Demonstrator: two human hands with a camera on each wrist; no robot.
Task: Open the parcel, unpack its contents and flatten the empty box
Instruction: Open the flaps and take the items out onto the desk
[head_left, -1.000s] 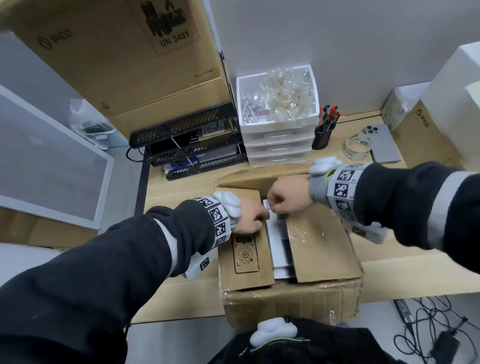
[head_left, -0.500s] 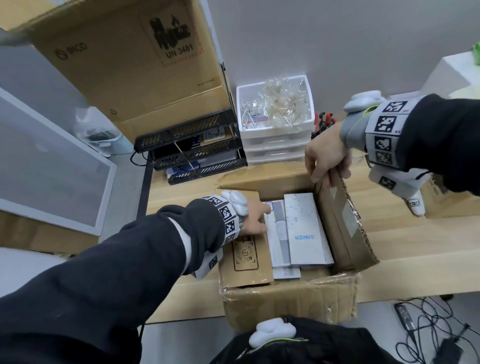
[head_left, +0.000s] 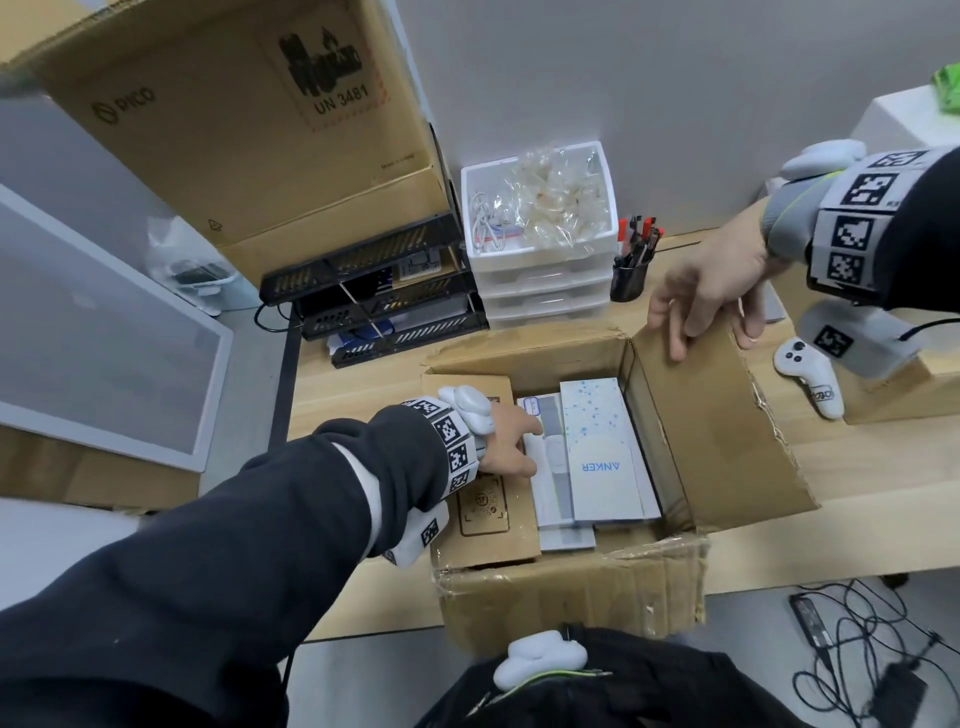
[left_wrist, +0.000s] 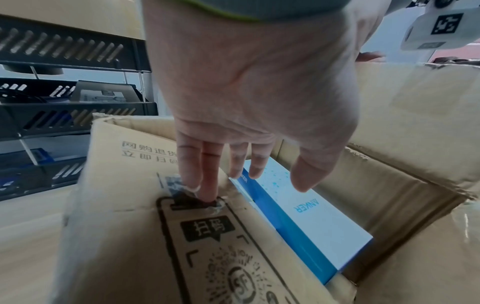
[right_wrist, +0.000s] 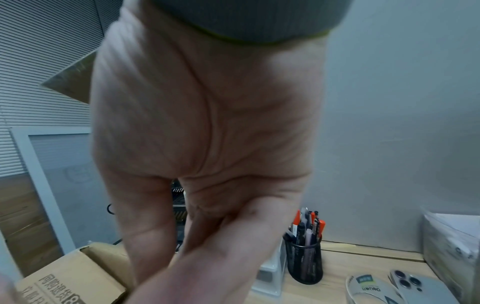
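A cardboard box (head_left: 571, 592) sits on a wooden desk (head_left: 857, 467). The right hand (head_left: 711, 286) grips its raised right flap (head_left: 717, 431); the left hand (head_left: 506, 441), fingers straight, presses the left flap (head_left: 488, 525) beside a white carton (head_left: 602, 457) inside.

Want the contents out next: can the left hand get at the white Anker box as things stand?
Probably yes: the right flap is folded back, the Anker box lies uncovered, and the left hand rests right beside it.

Parcel (head_left: 571, 597) at desk (head_left: 857, 462) front edge, L flap (head_left: 483, 525) over opening, R flap (head_left: 711, 431) out to right. Anker box (head_left: 602, 452) inside, other boxes beneath. Drawer unit (head_left: 540, 280) behind parcel, pen cup (head_left: 628, 280) right of it, trays (head_left: 374, 296) left. Controller (head_left: 808, 374) right of R flap.
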